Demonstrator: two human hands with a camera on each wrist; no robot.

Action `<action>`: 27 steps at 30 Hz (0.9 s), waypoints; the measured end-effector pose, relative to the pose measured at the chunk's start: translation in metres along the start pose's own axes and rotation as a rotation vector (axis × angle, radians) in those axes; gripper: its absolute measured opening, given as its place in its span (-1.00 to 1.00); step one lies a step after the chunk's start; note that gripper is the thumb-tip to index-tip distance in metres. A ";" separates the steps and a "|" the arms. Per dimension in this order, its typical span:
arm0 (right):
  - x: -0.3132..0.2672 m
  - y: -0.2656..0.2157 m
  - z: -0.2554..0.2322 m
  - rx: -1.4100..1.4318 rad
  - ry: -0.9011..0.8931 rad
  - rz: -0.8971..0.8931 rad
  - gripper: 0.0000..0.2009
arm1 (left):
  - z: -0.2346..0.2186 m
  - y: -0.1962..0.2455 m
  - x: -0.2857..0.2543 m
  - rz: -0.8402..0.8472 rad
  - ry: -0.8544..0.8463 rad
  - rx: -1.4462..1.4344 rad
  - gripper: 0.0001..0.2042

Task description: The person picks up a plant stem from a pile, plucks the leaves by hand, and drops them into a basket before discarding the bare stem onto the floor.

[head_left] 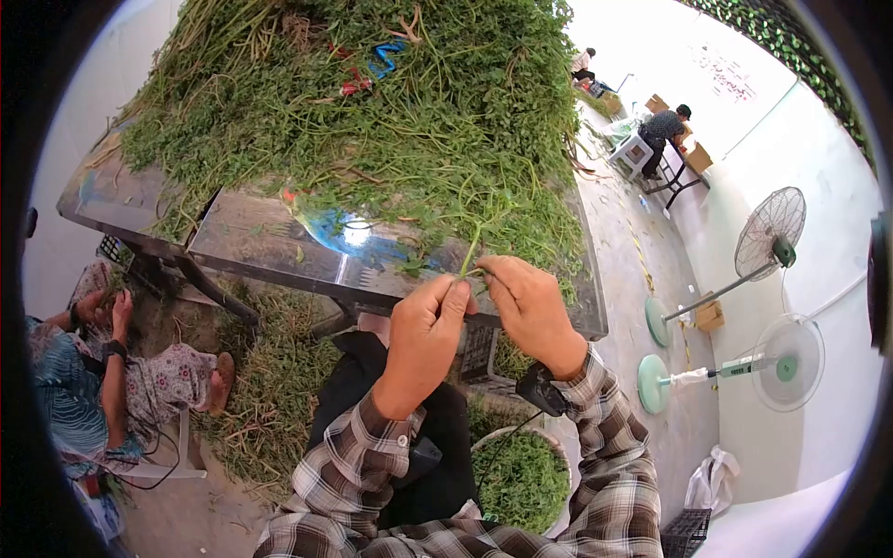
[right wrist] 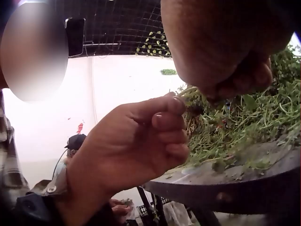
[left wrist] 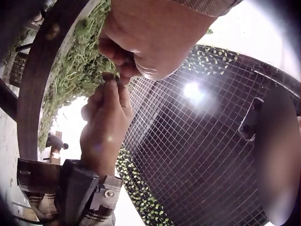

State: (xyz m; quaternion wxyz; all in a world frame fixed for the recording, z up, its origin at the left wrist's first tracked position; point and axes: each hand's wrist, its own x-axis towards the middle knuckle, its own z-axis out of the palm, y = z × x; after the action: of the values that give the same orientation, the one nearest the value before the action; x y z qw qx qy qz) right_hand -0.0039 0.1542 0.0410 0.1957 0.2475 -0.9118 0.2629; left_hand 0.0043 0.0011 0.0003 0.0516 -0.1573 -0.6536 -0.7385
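1. So, the left hand and right hand are close together, both pinching a green stem over the table edge, fingers hiding part of it.
2. Beyond, a heap of greens crowds the tabletop, a blue coil on it.
3. Below, between the sleeves, a tub of leaves!
4. Off left, a seated person; far right, two fans by the wall.
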 end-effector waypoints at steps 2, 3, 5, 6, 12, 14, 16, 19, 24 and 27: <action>-0.001 -0.005 -0.003 -0.036 -0.003 -0.018 -0.83 | -0.002 0.005 0.000 -0.090 -0.010 -0.035 -0.63; -0.002 -0.006 -0.003 -0.036 -0.002 -0.016 -0.83 | -0.002 0.003 0.001 -0.091 -0.011 -0.035 -0.63; -0.005 -0.007 -0.002 -0.086 -0.020 -0.065 -0.82 | -0.002 0.000 0.002 -0.089 0.000 -0.080 -0.62; -0.006 -0.008 -0.002 -0.085 -0.019 -0.064 -0.82 | -0.002 -0.001 0.002 -0.090 -0.001 -0.080 -0.62; -0.007 -0.012 -0.002 -0.161 -0.008 -0.130 -0.81 | -0.001 -0.002 0.001 -0.098 0.028 -0.048 -0.66; -0.007 -0.012 -0.002 -0.181 -0.014 -0.103 -0.82 | 0.001 -0.003 0.000 -0.102 0.017 -0.016 -0.66; -0.008 -0.008 0.003 -0.112 0.024 -0.073 -0.84 | 0.002 -0.004 0.000 -0.086 0.004 0.022 -0.68; -0.007 -0.006 0.004 -0.002 0.037 0.016 -0.87 | 0.003 -0.004 -0.001 -0.077 -0.012 0.057 -0.70; -0.001 -0.007 0.006 0.057 -0.012 0.136 -0.87 | 0.005 -0.006 0.000 -0.048 0.006 0.095 -0.70; 0.001 -0.005 0.009 0.082 0.008 0.159 -0.84 | 0.006 -0.008 0.001 -0.030 0.048 0.097 -0.73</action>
State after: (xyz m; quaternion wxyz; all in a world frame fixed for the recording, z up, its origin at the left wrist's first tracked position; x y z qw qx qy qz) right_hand -0.0039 0.1452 0.0358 0.1674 0.1812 -0.9163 0.3156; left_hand 0.0024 0.0081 -0.0064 0.0637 -0.1270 -0.6896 -0.7101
